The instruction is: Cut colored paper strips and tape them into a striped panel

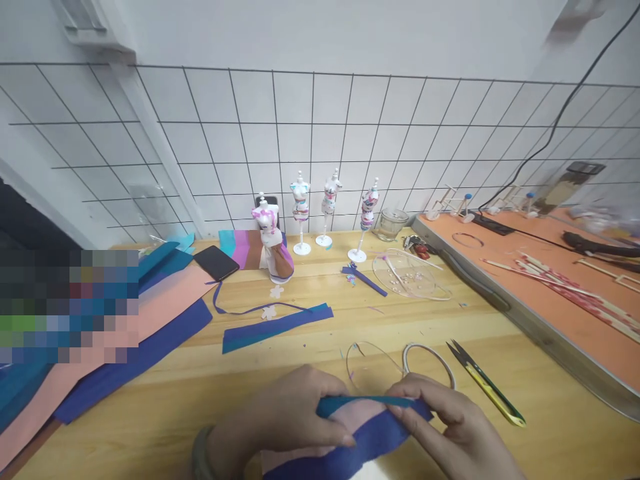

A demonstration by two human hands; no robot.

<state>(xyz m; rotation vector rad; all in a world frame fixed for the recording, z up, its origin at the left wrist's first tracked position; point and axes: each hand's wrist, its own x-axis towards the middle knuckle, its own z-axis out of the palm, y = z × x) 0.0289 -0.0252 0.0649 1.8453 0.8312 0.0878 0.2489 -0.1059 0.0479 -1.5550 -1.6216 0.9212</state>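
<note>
A piece of striped cloth (373, 440) in teal, pale pink and dark blue is held between both hands at the front edge of the table. My left hand (295, 413) grips its left part, thumb lying over the front. The fingers of my right hand (445, 420) pinch the right end, where the bands narrow together. Just beyond the hands lie a pale ring (431, 347) and a loop of thin thread or wire (361, 347). To the right rests a pair of yellow-handled thread snips (487, 387), blades pointing away.
Several small white dress forms (301, 200) stand along the tiled wall. Blue and teal strips (277, 329) lie mid-table. Large coloured sheets (165, 303) and a black phone (216, 263) are at left. A glass (391, 225) stands behind; an orange tray (530, 293) with sticks fills the right.
</note>
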